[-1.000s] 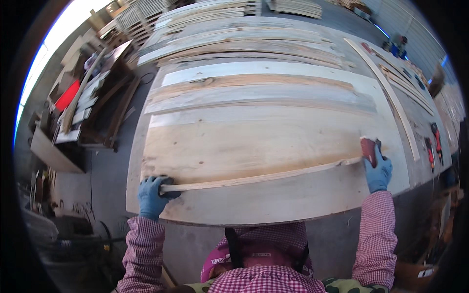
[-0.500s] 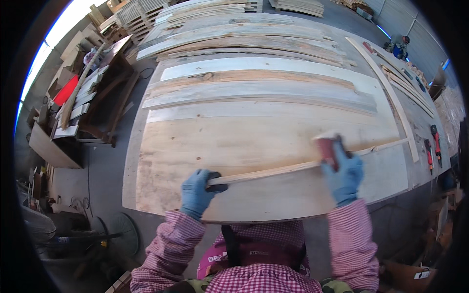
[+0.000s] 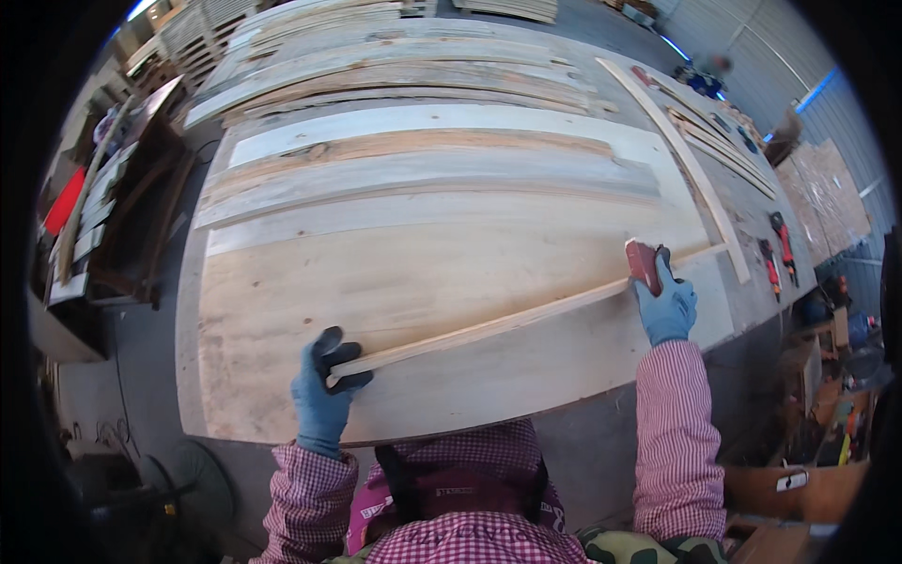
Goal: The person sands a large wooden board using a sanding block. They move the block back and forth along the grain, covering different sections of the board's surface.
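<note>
A long thin wooden strip (image 3: pixel 498 322) lies slantwise across the pale board (image 3: pixel 376 282) on the table, its right end farther away. My left hand (image 3: pixel 324 390), in a blue glove with dark fingertips, is closed around the strip's near left end. Toward its other end, my right hand (image 3: pixel 667 305), gloved alike, grips a dark red sanding block (image 3: pixel 643 266). The block sits against the strip's edge; the face touching the wood is hidden.
Several wooden planks (image 3: pixel 423 174) lie across the table beyond the strip. A long batten (image 3: pixel 676 160) runs along the right side, near two red-and-black tools (image 3: pixel 783 246). At left stands a workbench (image 3: pixel 141 188); a person (image 3: pixel 705 75) is at the far right.
My right hand has slid the sanding block along the strip toward its far right end. My left hand still holds the near end. The whole view has shifted, moving the table leftward.
</note>
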A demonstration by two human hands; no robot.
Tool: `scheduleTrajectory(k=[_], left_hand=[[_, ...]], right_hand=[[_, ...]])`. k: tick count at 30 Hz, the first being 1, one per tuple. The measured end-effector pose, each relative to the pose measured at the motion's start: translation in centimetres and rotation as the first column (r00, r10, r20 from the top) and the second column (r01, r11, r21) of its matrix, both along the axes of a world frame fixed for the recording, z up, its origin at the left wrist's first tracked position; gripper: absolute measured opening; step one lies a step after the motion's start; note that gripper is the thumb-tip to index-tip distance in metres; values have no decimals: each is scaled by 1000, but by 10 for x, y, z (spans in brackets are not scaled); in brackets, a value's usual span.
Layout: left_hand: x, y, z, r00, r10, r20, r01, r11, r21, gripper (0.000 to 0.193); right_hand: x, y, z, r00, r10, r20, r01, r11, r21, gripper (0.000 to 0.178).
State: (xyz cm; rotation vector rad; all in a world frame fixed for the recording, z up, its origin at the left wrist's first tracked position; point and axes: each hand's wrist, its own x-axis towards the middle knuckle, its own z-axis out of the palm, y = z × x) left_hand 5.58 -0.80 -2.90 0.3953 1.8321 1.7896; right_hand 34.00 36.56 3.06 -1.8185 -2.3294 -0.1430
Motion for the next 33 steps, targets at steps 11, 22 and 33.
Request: scheduleTrajectory(k=[11, 22, 33], left_hand=[[-3, -4, -21, 990, 130, 61, -138, 981, 139, 36], [-11, -8, -20, 905, 106, 411, -230, 936, 265, 37], [7, -1, -16, 978, 143, -152, -137, 989, 51, 72]], right_hand=[[-128, -210, 12, 665, 677, -315, -720, 694, -26, 73], [2, 32, 5, 997, -28, 67, 32, 998, -55, 78], [-132, -143, 25, 558, 822, -114, -817, 520, -249, 73]])
